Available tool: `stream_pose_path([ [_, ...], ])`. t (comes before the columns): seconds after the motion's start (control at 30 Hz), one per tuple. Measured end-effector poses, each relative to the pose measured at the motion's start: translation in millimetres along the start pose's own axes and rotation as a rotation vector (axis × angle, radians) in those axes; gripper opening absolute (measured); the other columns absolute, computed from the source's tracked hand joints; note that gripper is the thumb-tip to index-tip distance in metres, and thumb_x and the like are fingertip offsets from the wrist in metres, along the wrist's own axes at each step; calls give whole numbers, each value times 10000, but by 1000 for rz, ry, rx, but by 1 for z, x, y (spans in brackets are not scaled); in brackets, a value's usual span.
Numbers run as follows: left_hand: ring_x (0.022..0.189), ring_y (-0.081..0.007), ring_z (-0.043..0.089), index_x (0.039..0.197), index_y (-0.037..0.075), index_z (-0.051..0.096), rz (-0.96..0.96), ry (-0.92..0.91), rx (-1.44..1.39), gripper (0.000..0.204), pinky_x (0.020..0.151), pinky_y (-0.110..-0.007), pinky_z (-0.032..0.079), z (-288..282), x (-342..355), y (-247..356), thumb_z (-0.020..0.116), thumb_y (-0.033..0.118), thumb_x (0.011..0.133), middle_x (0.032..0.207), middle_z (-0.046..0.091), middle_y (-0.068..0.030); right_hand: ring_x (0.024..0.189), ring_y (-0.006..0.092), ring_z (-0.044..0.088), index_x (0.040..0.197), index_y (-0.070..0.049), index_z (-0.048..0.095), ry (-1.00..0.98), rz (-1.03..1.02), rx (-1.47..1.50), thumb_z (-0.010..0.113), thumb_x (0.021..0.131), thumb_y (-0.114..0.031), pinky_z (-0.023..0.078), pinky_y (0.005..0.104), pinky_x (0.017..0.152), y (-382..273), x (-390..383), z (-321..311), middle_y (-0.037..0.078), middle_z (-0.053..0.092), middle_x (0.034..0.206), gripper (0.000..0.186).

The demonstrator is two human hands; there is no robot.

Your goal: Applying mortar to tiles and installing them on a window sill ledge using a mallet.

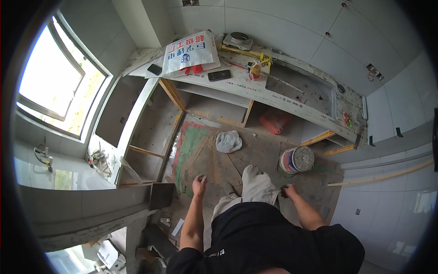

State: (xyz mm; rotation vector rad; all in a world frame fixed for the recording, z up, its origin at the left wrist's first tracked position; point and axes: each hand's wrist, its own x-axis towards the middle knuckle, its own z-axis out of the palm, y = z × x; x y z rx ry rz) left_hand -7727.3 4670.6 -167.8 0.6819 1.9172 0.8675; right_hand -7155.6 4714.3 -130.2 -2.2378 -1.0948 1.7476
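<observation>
My left hand (199, 185) hangs over the dusty floor, left of my legs, its fingers loosely bent and apart, with nothing seen in it. On the other side, my right hand (288, 190) hangs beside my light trousers (258, 185); its fingers look dark and half curled, and it holds nothing that I can see. Both hands are clear of any object. Nearest to the right one stands a bucket (296, 159) with a grey, crusted top. Ahead of my feet lies a white plastic bag (228, 141) on the floor.
A counter frame (214, 86) runs along the far wall. On it are a white printed bag (190, 52), two phones (219, 75), a bottle (254, 71) and a yellow tool (244, 51). A red bag (275, 120) sits underneath. A wooden strip (383, 176) leans at the right.
</observation>
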Motion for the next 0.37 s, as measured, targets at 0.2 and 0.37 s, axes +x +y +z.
stream_pose_path([
  [0.2,1227,-336,805,1522,12,681,489,15,163,561,1074,-420,608,26,236,298,818,267,1041,1318,829,-211,718,256,783,1126,14,786,-52,115,89,723,1071,-213,605,399,610,-85,117,11,132,794,908,242],
  [0.37,1361,-342,735,1574,88,652,666,61,466,654,1150,-455,568,73,377,424,885,281,994,1454,767,-198,736,244,780,1137,6,788,-311,175,-70,699,1079,-231,608,395,633,-163,228,-6,128,791,925,260],
])
